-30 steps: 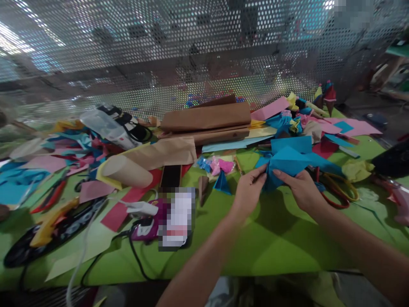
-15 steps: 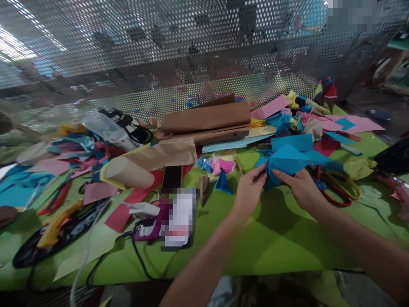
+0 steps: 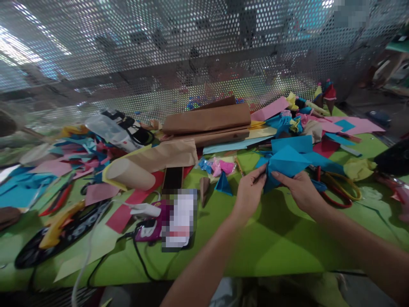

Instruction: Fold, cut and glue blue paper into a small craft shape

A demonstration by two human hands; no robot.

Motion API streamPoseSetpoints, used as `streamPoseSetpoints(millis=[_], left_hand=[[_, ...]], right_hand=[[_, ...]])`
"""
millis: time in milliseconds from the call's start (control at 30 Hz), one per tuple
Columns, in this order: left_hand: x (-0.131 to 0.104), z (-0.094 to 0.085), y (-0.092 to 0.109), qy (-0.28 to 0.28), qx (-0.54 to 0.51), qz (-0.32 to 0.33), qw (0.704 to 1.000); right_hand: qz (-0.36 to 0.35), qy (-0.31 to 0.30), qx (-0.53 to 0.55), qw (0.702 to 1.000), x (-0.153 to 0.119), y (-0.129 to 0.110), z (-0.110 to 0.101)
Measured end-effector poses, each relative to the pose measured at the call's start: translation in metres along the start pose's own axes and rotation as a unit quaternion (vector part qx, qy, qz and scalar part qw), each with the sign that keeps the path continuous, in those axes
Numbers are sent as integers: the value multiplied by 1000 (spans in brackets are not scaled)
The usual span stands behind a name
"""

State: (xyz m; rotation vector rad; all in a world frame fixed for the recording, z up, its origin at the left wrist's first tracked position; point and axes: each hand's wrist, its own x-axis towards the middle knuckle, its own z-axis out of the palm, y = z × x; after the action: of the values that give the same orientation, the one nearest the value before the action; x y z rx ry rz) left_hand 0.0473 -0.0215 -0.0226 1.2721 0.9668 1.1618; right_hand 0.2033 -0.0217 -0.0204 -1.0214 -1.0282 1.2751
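Observation:
Between my two hands is a folded sheet of blue paper (image 3: 286, 161), held above the green table. My left hand (image 3: 251, 189) pinches its left edge with thumb and fingers together. On the other side my right hand (image 3: 302, 187) grips the paper, its thumb pressed on the front and the fingers hidden behind. A small blue paper cone (image 3: 224, 184) stands on the table left of my left hand, and a small brown paper cone (image 3: 204, 191) lies beside it. Behind them is a clear bag of pink and blue pieces (image 3: 217, 165).
Scissors (image 3: 343, 187) lie right of my hands. Rolled brown paper (image 3: 207, 118) and coloured scraps line the back, before a perforated metal screen (image 3: 204, 51). Leftward are a phone (image 3: 180, 219), a purple power strip (image 3: 153, 226), cables and a yellow glue gun (image 3: 59, 224).
The view has shifted very slightly. Both hands keep their hold on the blue paper, with hardly any visible movement.

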Motion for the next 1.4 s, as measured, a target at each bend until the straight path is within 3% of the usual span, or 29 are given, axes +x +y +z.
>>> streamPoseSetpoints(millis=[967,1400], left_hand=[[1,1,-1,30,27,-8,999],[1,2,-1,40,-12,-9,999]], right_hand=[[-20,2,-37,999,0,4,0],[-12,-1,-38,999,-2,5,2]])
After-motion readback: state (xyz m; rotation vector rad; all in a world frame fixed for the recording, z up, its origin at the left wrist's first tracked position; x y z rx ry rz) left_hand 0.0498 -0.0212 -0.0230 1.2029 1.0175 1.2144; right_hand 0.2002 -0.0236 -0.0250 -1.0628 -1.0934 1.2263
